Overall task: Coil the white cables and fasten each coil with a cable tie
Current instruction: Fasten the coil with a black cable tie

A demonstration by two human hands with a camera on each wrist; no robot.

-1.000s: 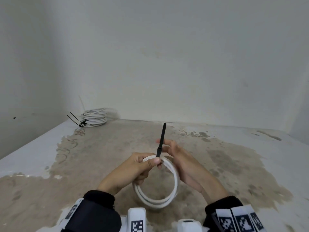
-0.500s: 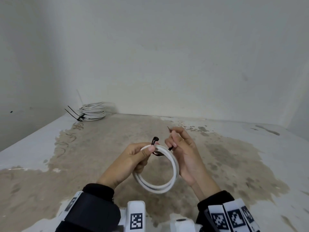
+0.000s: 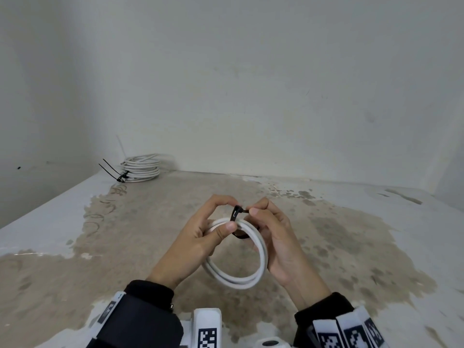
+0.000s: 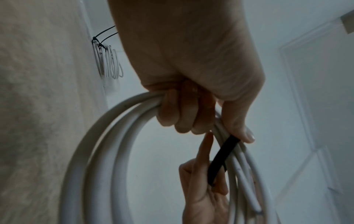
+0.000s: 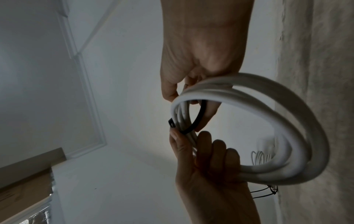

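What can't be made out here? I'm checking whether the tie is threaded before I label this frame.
- Head view: the cable tie tip at its head is covered by the right hand fingertips.
- Left wrist view: the left hand hides the tie's head; the coil is blurred.
- Head view: the tied coils in the corner are too small to count.

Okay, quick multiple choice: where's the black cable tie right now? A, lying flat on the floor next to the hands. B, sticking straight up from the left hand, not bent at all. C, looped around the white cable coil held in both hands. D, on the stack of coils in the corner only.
C: the black cable tie curves around the strands of the white cable coil, which the left hand and the right hand hold above the floor.
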